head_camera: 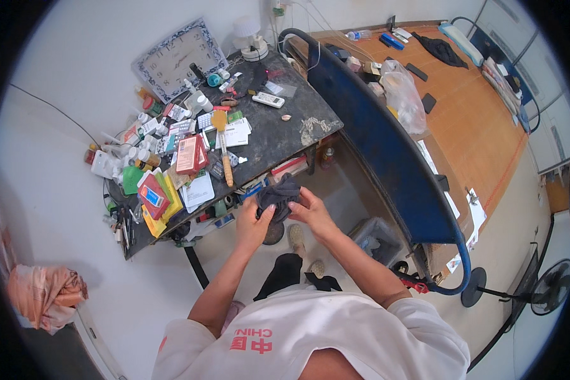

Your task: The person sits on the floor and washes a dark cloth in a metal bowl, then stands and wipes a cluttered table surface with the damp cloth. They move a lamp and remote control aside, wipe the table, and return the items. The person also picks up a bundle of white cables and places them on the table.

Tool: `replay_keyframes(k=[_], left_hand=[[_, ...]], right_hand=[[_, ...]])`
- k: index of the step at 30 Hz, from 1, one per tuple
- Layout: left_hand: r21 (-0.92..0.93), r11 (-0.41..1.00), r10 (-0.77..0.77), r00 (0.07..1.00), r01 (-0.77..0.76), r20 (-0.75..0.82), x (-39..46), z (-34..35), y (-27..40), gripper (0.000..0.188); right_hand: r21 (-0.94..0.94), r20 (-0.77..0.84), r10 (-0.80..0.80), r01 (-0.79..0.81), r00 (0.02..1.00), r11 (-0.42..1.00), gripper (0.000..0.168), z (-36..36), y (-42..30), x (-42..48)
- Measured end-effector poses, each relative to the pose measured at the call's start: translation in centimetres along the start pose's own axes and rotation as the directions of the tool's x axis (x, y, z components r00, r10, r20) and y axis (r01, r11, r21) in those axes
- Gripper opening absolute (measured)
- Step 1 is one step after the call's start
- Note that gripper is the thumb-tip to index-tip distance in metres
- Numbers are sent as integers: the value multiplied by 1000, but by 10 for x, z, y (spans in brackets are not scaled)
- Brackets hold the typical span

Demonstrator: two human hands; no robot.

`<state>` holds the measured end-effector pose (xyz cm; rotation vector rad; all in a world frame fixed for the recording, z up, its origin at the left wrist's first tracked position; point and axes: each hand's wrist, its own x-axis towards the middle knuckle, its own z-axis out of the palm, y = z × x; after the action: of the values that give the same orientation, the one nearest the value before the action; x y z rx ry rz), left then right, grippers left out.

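A bunched dark grey cloth [280,195] is held up between both hands, just off the front edge of a cluttered black desk [266,137]. My left hand [256,221] grips its left side, with the thumb lying on top. On the right side, my right hand [311,211] pinches the cloth between thumb and fingers. The cloth's full shape cannot be told, as it is crumpled. On the desk near the hands lie a yellow-headed brush with a wooden handle [227,168], red boxes [190,154] and a white remote control [268,99].
Pill bottles [149,157] and medicine packs crowd the desk's left side, with a square clock [180,59] behind. To the right stands a bed with a blue end panel [375,128]. A lined waste bin [377,240] is on the floor, and a fan [551,287] stands far right.
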<state>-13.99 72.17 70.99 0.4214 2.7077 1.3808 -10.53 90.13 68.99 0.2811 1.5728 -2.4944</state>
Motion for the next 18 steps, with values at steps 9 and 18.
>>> replay_keyframes(k=[9,18], left_hand=[[-881,410,-282,951,236,123,79,-48,20,35],[-988,97,-211,972,123,100,143,-96,-15,58]], right_hand=[[23,78,19,-21,997,1000,39,22,-60,86],[5,170,-31,31,985,1000,32,63,-79,174]])
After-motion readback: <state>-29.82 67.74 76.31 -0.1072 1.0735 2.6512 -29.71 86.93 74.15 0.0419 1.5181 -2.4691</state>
